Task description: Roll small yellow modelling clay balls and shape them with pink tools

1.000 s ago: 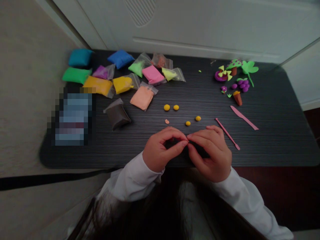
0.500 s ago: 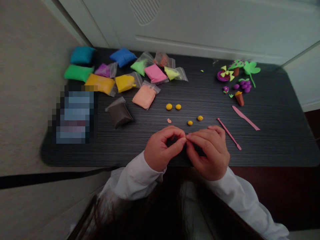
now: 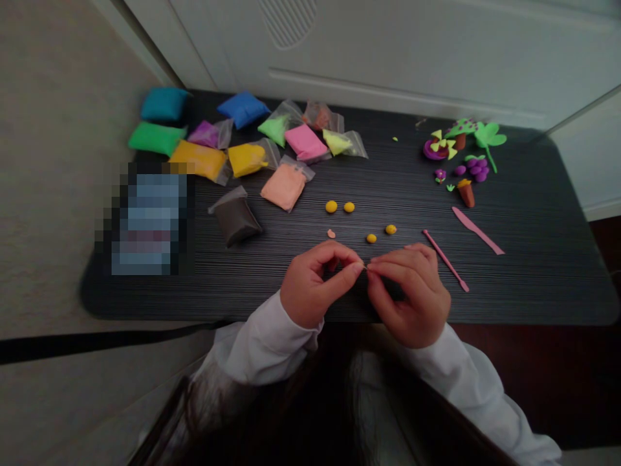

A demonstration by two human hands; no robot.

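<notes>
My left hand (image 3: 317,285) and my right hand (image 3: 414,294) meet low over the dark table, each with thumb and fingers pinched. A tiny thin sliver (image 3: 365,267) shows between the fingertips, too small to name. Just beyond the fingers lie a small yellow clay ball (image 3: 371,239) and another yellow ball (image 3: 391,230) with dark specks. Farther back sits a pair of plain yellow clay balls (image 3: 330,206). A little peach clay scrap (image 3: 330,233) rests beyond my left hand. To the right of my right hand is a pink modelling stick (image 3: 446,261).
A pink plastic knife (image 3: 478,230) lies at the right. Behind it stand finished clay pieces, including purple grapes (image 3: 478,169) and a green flower (image 3: 490,136). Bags of coloured clay (image 3: 284,186) fill the back left, near a pixelated block (image 3: 148,223). A white door panel (image 3: 388,52) borders the table.
My fingertips have drawn slightly apart, and the thin sliver between them shows more. The whole view has shifted a little; the things on the table stay in place.
</notes>
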